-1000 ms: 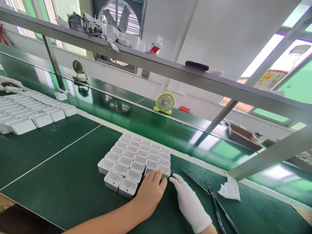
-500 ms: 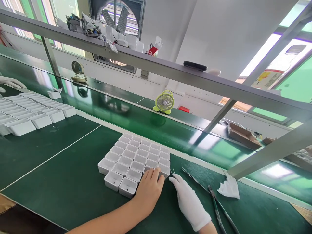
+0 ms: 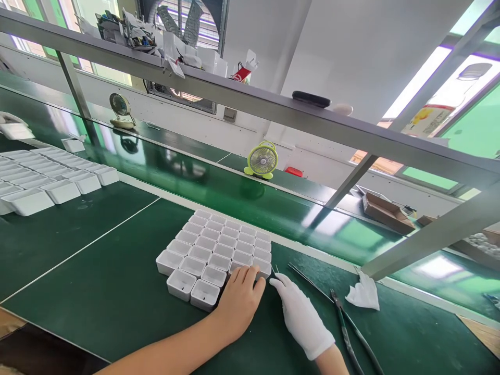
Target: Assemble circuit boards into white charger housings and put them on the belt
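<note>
Several small white open-topped plastic boxes (image 3: 209, 244) stand packed in rows on the green table. My left hand (image 3: 240, 297) is bare, its fingers bent over the rim of a front-row white box (image 3: 239, 264), with the thumb to the right. Close by, my right hand (image 3: 302, 315) wears a white glove. Its fingers are pinched around what look like tweezers (image 3: 276, 269), whose two thin tips point up beside the corner box; the rest is hidden in the hand. To its right lie thin metal rods (image 3: 308, 280) and dark-handled pliers (image 3: 346, 323).
A crumpled white cloth (image 3: 364, 291) lies beside a slanted metal post (image 3: 425, 234). Another person's gloved hand (image 3: 11, 122) holds a white box over more boxes (image 3: 62, 190) at left. Behind stands a green fan (image 3: 262, 159) beyond the green belt (image 3: 219, 185).
The other person's hand at far left now holds up a white box. My own hands keep nearly the same positions at the boxes; the whole view has shifted slightly.
</note>
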The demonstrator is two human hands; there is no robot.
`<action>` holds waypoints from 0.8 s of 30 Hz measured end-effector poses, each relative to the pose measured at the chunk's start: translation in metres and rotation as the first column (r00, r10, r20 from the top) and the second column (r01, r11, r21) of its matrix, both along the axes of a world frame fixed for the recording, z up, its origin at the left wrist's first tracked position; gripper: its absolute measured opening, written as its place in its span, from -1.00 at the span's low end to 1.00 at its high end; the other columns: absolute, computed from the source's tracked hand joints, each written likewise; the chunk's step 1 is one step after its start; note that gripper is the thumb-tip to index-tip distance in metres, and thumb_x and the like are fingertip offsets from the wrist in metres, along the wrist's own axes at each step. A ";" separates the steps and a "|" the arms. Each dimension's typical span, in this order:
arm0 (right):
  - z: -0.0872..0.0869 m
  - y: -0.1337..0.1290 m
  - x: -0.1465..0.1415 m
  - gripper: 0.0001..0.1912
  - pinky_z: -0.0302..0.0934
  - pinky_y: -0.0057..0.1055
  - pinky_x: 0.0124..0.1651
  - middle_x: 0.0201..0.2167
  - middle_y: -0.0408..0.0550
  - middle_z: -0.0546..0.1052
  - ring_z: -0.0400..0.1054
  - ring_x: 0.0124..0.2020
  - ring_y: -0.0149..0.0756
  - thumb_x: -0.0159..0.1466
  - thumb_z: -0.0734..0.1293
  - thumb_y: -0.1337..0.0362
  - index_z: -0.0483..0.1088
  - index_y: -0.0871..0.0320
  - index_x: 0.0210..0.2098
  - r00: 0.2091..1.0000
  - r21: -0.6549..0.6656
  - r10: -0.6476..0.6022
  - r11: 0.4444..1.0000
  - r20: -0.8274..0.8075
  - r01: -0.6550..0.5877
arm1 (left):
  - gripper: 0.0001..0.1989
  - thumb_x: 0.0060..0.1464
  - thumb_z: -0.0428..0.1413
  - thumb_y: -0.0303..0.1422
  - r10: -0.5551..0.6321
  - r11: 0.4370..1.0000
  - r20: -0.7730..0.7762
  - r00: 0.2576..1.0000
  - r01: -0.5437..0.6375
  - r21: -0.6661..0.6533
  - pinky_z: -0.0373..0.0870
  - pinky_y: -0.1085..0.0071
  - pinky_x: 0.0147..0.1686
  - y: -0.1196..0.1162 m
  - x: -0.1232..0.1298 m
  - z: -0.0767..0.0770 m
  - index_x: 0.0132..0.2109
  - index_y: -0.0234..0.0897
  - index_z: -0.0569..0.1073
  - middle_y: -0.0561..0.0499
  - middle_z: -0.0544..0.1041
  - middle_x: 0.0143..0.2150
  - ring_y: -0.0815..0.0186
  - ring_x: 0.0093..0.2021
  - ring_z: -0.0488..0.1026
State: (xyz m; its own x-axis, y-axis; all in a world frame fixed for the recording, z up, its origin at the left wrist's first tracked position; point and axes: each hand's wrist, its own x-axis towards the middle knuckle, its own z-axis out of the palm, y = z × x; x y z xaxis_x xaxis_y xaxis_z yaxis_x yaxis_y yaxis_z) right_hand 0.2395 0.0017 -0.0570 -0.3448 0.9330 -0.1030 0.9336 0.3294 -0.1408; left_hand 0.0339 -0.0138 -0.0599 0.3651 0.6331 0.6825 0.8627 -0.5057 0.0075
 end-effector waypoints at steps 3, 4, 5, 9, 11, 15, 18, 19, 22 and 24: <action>-0.003 0.001 0.001 -0.29 0.22 -0.07 0.34 0.41 -0.10 0.18 0.22 0.34 -0.10 0.27 0.00 0.60 0.26 0.00 0.30 1.000 0.004 0.006 1.000 -0.017 -0.006 | -0.60 -0.05 -0.07 -0.74 -0.114 0.992 0.017 0.993 0.115 -0.056 0.51 0.16 -0.08 -0.003 -0.001 0.001 -0.09 -0.35 0.39 -0.20 0.40 0.01 0.09 -0.04 0.42; -0.003 0.001 0.001 -0.30 0.22 -0.07 0.33 0.41 -0.09 0.18 0.22 0.34 -0.10 0.28 0.01 0.59 0.26 0.00 0.30 1.000 0.004 0.007 1.000 -0.021 -0.007 | -0.61 -0.03 -0.06 -0.72 -0.147 0.985 0.032 0.989 0.149 -0.084 0.50 0.13 -0.06 -0.004 -0.001 0.004 -0.07 -0.36 0.39 -0.21 0.39 0.03 0.06 -0.03 0.41; -0.003 0.001 0.001 -0.31 0.23 -0.06 0.33 0.41 -0.09 0.18 0.21 0.34 -0.10 0.28 0.01 0.59 0.27 0.01 0.30 1.000 0.004 0.007 1.000 -0.025 -0.007 | -0.63 0.01 -0.05 -0.69 -0.163 0.980 0.052 0.985 0.168 -0.110 0.50 0.10 -0.05 -0.006 0.000 0.007 -0.05 -0.36 0.39 -0.22 0.38 0.05 0.04 -0.01 0.40; 0.000 -0.001 -0.001 -0.33 0.22 -0.06 0.34 0.41 -0.09 0.17 0.18 0.37 -0.12 0.30 -0.01 0.57 0.27 0.03 0.30 0.999 0.012 0.003 1.000 -0.041 -0.003 | -0.69 0.20 -0.05 -0.55 -0.065 0.983 0.147 0.987 0.089 -0.163 0.50 0.02 -0.03 -0.022 -0.004 0.031 0.07 -0.32 0.36 -0.23 0.36 0.10 -0.01 0.05 0.37; 0.005 -0.003 -0.002 -0.30 0.22 -0.07 0.34 0.41 -0.11 0.17 0.17 0.37 -0.13 0.29 -0.02 0.59 0.27 0.01 0.30 1.000 -0.003 -0.003 1.000 -0.025 0.003 | -0.69 0.26 -0.05 -0.46 0.029 0.984 0.192 0.981 0.006 -0.179 0.51 -0.02 -0.05 -0.037 -0.017 0.041 0.12 -0.27 0.35 -0.22 0.37 0.11 -0.04 0.07 0.37; 0.013 -0.005 -0.005 -0.20 0.27 -0.08 0.31 0.42 -0.15 0.15 0.20 0.35 -0.12 0.22 -0.03 0.65 0.24 -0.04 0.33 0.999 -0.058 -0.013 0.998 0.042 0.016 | -0.72 0.29 -0.04 -0.34 0.274 0.945 0.190 0.943 -0.226 -0.237 0.50 -0.10 -0.10 -0.073 -0.066 0.036 0.09 -0.14 0.41 -0.16 0.40 0.07 -0.05 0.03 0.40; 0.016 -0.006 -0.006 -0.15 0.32 -0.06 0.26 0.43 -0.10 0.13 0.24 0.32 -0.07 0.18 -0.04 0.68 0.22 -0.01 0.34 0.997 -0.055 0.006 0.998 0.083 -0.001 | -0.73 0.33 -0.06 -0.21 0.370 0.893 0.125 0.921 -0.315 -0.322 0.50 -0.07 -0.13 -0.091 -0.102 0.023 0.02 -0.08 0.48 -0.14 0.42 0.06 -0.03 -0.01 0.45; 0.016 -0.006 -0.006 -0.14 0.33 -0.05 0.25 0.43 -0.08 0.13 0.25 0.32 -0.05 0.17 -0.04 0.69 0.22 0.01 0.35 0.996 -0.049 0.014 0.999 0.085 -0.009 | -0.70 0.34 -0.07 -0.17 0.377 0.870 0.098 0.921 -0.316 -0.378 0.51 -0.04 -0.13 -0.093 -0.110 0.021 0.03 -0.07 0.49 -0.14 0.42 0.06 0.00 -0.04 0.47; 0.016 -0.006 -0.005 -0.13 0.32 -0.01 0.25 0.42 -0.05 0.15 0.22 0.34 -0.02 0.15 -0.04 0.71 0.24 0.03 0.34 0.999 -0.046 0.018 0.999 0.047 -0.016 | -0.64 0.36 -0.12 -0.15 0.386 0.761 0.009 0.923 -0.313 -0.568 0.52 0.11 -0.18 -0.090 -0.121 0.026 0.11 -0.07 0.47 -0.16 0.36 0.15 0.13 -0.16 0.53; 0.016 -0.007 -0.004 -0.14 0.30 0.04 0.26 0.42 -0.05 0.16 0.20 0.35 -0.01 0.15 -0.04 0.70 0.25 0.03 0.33 1.000 -0.051 0.017 0.999 0.013 -0.017 | -0.64 0.37 -0.12 -0.22 0.383 0.688 -0.052 0.922 -0.323 -0.650 0.51 0.21 -0.23 -0.083 -0.120 0.034 0.16 -0.08 0.44 -0.17 0.31 0.21 0.20 -0.22 0.54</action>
